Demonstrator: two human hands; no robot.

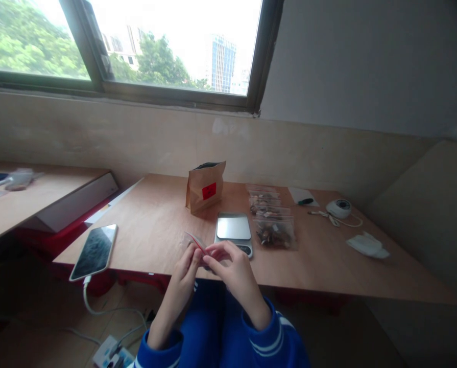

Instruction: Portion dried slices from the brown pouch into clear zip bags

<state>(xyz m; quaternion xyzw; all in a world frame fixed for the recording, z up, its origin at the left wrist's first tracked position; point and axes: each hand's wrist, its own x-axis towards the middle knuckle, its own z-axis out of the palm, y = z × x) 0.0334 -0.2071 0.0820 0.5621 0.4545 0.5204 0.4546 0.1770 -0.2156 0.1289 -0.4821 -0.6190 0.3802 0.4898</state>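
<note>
One camera sits on the person's head, so it looks from up above the blue lap (209, 327) and points ahead and down, over the left hand (187, 263) and the right hand (230, 260), to the wooden table (316, 266). The two hands are near it, low and close to the middle of the view, and the table spreads wide just past them. It sees a lot at once, with some floor (65, 312) at the bottom left, the wall (155, 133) behind the table, and the window (174, 51) up top.

Passable — between phone (94, 252) and paper bag (203, 188) | obstacles ahead — scale (234, 227), zip bags (276, 232)
</note>
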